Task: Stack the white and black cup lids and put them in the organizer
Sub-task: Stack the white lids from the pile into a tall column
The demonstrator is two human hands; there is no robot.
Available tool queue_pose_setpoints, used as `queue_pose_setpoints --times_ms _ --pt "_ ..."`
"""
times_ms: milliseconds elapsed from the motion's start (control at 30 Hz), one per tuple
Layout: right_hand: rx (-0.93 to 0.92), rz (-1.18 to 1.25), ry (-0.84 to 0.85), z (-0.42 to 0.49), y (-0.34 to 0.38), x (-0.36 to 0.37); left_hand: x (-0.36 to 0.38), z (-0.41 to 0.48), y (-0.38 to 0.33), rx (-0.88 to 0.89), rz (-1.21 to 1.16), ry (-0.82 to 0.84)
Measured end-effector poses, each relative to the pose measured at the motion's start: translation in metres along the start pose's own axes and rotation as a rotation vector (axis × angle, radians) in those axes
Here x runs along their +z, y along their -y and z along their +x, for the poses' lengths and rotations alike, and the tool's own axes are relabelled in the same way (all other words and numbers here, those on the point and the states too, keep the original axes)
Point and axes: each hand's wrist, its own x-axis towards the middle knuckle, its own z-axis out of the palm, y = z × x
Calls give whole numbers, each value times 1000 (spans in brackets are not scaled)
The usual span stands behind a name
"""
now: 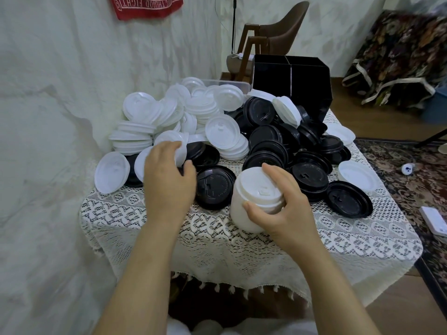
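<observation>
Right hand: thumb and fingers curled round a stack of white plastic cup lids over the near part of the lace-covered tabletop. Left hand: fingers curled on a single white lid at the edge of the heap of loose white and black lids. The black divided organizer stands behind the heap.

My left hand reaches forward, fingers curled on a white lid; right hand grips the lid stack.
</observation>
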Motion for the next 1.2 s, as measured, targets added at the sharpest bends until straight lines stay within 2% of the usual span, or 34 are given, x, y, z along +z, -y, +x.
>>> queue_pose_setpoints --times_ms 133,300,567,800,900,1000,1200 --pt "1 -2 -5 0 0 0 4 3 23 -110 259 17" --pt "-5 -15 -5 0 0 1 13 7 35 -157 323 68" --pt "-12 -32 -7 1 0 0 20 11 41 -141 254 7" --pt "-7 -56 7 0 0 -1 9 12 28 -153 -35 -50" --pt "4 -41 23 -1 3 -2 -1 6 10 -59 -289 33" --pt "33 -30 41 -1 6 -4 -10 -1 -11 -11 -479 194" --pt "-33 62 7 0 14 -16 -14 -14 -38 177 -605 517"
